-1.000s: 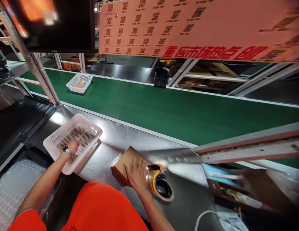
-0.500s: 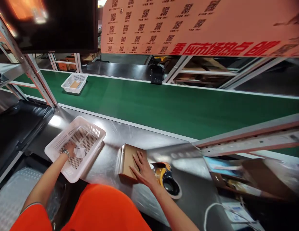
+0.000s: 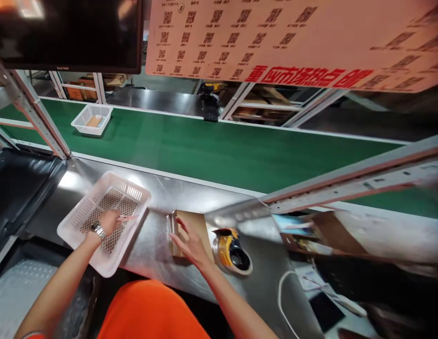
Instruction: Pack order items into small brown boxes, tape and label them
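Over the white plastic basket, my left hand has its fingers closed on a thin pale slip, seen nearly edge-on. A metal watch is on that wrist. My right hand is spread, its fingers apart, over the left part of a brown cardboard box on the steel table; whether it touches the box I cannot tell. Clear plastic shows along the box's left side. Right of the box sits a yellow and black tape dispenser.
Beyond the steel table runs a green conveyor belt carrying another white basket with a brown item in it. A metal post stands at left and a slanted rail at right. A pink board with codes hangs overhead. A white cable lies at right.
My left hand has lifted the pale slip from the basket floor and moved it rightward. My right hand has shifted toward the box's left edge. The camera view has turned slightly.
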The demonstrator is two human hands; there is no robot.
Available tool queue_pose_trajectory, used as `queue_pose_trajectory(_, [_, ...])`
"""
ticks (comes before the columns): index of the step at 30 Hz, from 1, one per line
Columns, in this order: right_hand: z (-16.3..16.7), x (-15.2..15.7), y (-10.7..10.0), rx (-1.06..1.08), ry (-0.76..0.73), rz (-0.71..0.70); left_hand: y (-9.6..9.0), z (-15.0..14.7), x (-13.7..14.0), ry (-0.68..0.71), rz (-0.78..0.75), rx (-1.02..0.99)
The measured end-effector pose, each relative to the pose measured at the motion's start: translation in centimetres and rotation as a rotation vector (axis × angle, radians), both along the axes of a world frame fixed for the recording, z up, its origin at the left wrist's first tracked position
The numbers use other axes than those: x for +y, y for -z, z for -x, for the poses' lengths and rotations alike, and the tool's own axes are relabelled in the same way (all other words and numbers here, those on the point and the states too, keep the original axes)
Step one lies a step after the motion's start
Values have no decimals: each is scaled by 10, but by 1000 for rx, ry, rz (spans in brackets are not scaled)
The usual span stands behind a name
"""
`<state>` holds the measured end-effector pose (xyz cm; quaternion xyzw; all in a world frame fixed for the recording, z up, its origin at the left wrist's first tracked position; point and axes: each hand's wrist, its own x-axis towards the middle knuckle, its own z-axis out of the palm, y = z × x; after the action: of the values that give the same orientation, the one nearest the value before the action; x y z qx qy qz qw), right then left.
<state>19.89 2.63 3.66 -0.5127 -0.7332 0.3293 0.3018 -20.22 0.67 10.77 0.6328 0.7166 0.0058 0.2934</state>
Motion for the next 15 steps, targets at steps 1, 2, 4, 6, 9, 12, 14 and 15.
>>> queue_pose_trajectory(1, [17, -3, -16, 43, -58, -14, -9, -16, 2, 74, -23, -22])
queue_pose_trajectory(2, [33, -6, -31, 70, -122, -35, -17, -32, 4, 158, -42, -42])
queue_pose_trajectory(4, [56, -9, -56, 88, -211, -60, -33, -65, 5, 314, -72, -82])
queue_pose_trajectory(6, [62, -12, -70, 82, -254, -32, -44, -93, 4, 407, -91, -115])
queue_pose_trajectory(9, [43, -23, -69, 99, -184, 76, -52, -118, 1, 433, -93, -135])
queue_pose_trajectory(12, [12, -42, -57, 217, 42, 245, -51, -134, -4, 316, -138, -236])
queue_pose_trajectory(14, [-5, -57, -52, 389, 208, 386, -44, -151, -11, 153, -194, -392])
queue_pose_trajectory(15, [-10, -65, -51, 506, 272, 454, -39, -163, -16, 62, -197, -487])
